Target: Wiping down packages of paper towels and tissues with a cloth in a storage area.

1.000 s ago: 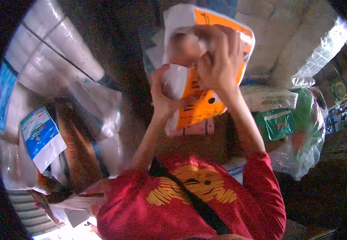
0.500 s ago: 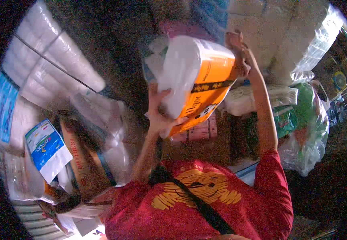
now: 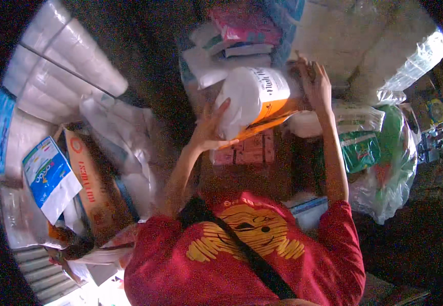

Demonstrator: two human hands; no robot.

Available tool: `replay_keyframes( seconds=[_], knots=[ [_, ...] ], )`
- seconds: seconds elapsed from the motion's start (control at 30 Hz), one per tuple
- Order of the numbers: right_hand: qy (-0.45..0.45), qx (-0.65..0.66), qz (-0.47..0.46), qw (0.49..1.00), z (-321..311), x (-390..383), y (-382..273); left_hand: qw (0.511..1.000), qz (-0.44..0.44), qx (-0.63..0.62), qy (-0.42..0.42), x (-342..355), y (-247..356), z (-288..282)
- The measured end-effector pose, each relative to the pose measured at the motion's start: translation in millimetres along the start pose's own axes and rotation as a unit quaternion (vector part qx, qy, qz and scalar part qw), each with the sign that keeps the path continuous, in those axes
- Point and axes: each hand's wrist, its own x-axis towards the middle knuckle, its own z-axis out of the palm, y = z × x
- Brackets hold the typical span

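The two hands are apart, one at each end of a white and orange pack (image 3: 262, 99), which is in the middle of the scene, well forward of the red shirt (image 3: 247, 260) and the black strap across it. The left hand (image 3: 208, 127) is clamped on the pack's rounded left end, thumb and fingers spread around it. The right hand (image 3: 314, 84) is at the right end, its wrist bent and its fingers raised; they are blurred, so I cannot tell how firmly they grip. The pack is tilted, its white end towards the left and its orange side towards the near side, and it hides part of a pink box (image 3: 254, 150) that shows just nearer than it. On the far side are a pink package (image 3: 244, 25) and some white packets (image 3: 206, 64), with blue plastic (image 3: 293, 15) just to their right. To the right, past the right forearm, are a long white pack (image 3: 359, 120), a green package (image 3: 359, 153) and a clear plastic bag (image 3: 392, 191). To the left, a blue and white packet (image 3: 50, 173) leans beside a brown carton (image 3: 86, 173), near pale plastic-wrapped bundles (image 3: 73, 56)
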Motion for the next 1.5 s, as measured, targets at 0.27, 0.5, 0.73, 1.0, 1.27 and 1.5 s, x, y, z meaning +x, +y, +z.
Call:
replay_keyframes(
  seconds=[0.27, 0.5, 0.73, 1.0, 1.27, 1.5],
  knots=[
    [-0.148, -0.081, -0.204, 0.964, -15, -33, -151, 0.991, -0.044, 0.093, -0.083, -12, -6, 7],
    [-0.099, -0.251, -0.105, 0.957, -3, 1, -61, 0.971, -0.144, -0.173, -0.077, -39, -28, 10],
    [-0.158, -0.184, 0.014, 0.970, -16, 0, -72, 0.995, -0.040, 0.081, -0.033, -22, 4, -23],
    [-0.205, -0.258, 0.127, 0.936, -31, -9, -95, 0.997, -0.062, -0.045, 0.010, 22, 78, -64],
    [-0.115, -0.211, -0.238, 0.941, -27, -30, -106, 0.989, -0.048, -0.090, 0.107, 17, 75, -38],
    [-0.301, -0.020, -0.150, 0.942, -31, -37, -141, 0.993, 0.021, -0.102, 0.061, -8, -1, -65]
  ],
)
